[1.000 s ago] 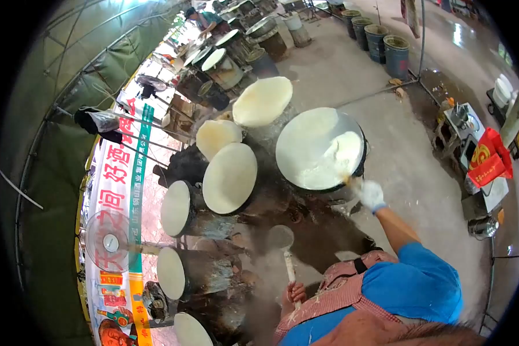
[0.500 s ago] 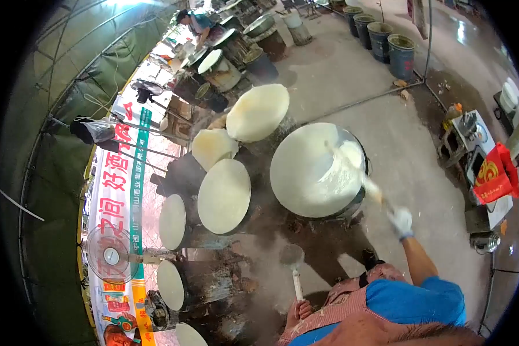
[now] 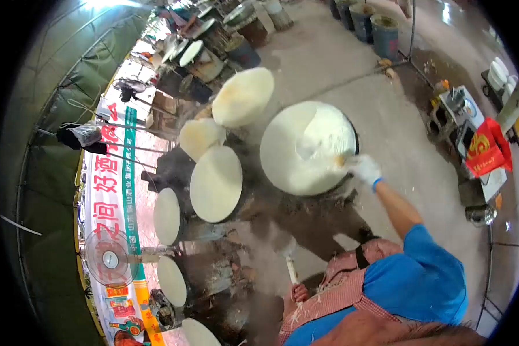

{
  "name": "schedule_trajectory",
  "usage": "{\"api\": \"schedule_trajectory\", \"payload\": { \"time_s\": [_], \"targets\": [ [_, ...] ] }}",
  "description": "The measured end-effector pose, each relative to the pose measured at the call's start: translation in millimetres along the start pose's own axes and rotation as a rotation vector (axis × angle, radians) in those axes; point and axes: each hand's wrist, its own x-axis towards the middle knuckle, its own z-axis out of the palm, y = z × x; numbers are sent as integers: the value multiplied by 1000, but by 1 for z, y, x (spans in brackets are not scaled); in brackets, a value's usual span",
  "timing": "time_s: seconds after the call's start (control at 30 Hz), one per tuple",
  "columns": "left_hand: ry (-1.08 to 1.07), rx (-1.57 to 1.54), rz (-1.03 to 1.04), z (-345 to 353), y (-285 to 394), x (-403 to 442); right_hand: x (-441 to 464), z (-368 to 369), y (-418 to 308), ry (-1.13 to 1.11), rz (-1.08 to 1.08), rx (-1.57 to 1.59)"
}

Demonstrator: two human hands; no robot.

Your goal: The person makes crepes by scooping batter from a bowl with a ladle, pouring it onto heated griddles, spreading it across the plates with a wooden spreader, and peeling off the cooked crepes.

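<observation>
My right hand, in a white glove with a blue band at the wrist, is closed round the handle of a ladle at the near right rim of a large round tub. The ladle's head is blurred and dips into thick whitish batter in the tub. Low in the middle, my left hand is wrapped round the pale handle of a flat scraper. The scraper's wide, blurred head points away from me, short of the tub and apart from it.
Several round pale griddles stand left of the tub, with stacked flatbreads behind. A fan is at the left, buckets at the back. A red bag hangs on a side table at the right. A person is far back.
My right hand has moved left and away from me, over the tub's rim, and the ladle has swept deeper into the batter. The view has shifted slightly. My left hand still holds the scraper.
</observation>
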Motion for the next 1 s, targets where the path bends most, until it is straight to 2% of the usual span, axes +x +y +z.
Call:
{"api": "schedule_trajectory", "payload": {
  "time_s": [0.03, 0.1, 0.17, 0.2, 0.27, 0.3, 0.4, 0.47, 0.57, 0.6, 0.7, 0.77, 0.83, 0.93, 1.0],
  "targets": [
    [2, -28, 9, 1, 5, -8, 16, -6, 30, 45, 134, 259],
    [2, -78, 21, -1, 13, -21, 9, -20, 51, 95, 62, 644],
    [1, -127, 20, -1, 20, -28, -5, 40, 85, 124, 7, 468],
    [-1, -153, 19, -1, 21, -28, -38, 49, 56, 32, 162, 594],
    [-5, -183, 23, 0, 24, -29, -53, 71, 66, -14, 79, 555],
    [0, -176, 22, -3, 24, -31, -61, 62, 63, -97, 118, 405],
    [4, -164, 49, -5, 27, -32, -35, 10, 55, 48, 153, 126],
    [-1, -154, 64, -6, 31, -27, 15, -16, 43, 143, 188, 96],
    [-11, -160, 73, -2, 37, -14, 100, 0, 70, 414, -313, -438],
    [-19, -161, 74, 2, 42, -8, 95, -2, 50, 197, -315, -662],
    [-47, -195, 67, 14, 62, 10, 54, -10, 25, -44, -425, -839],
    [-74, -226, 48, 29, 85, 30, 49, -23, 65, 57, -698, -831],
    [-103, -210, 35, 51, 111, 58, 43, -42, 87, 188, -570, -817],
    [-171, 1, 97, 109, 133, 107, 57, -12, 157, 268, -173, -914],
    [-157, 38, 66, 180, 113, 130, 14, -7, 128, 264, -410, -923]
  ]
}}
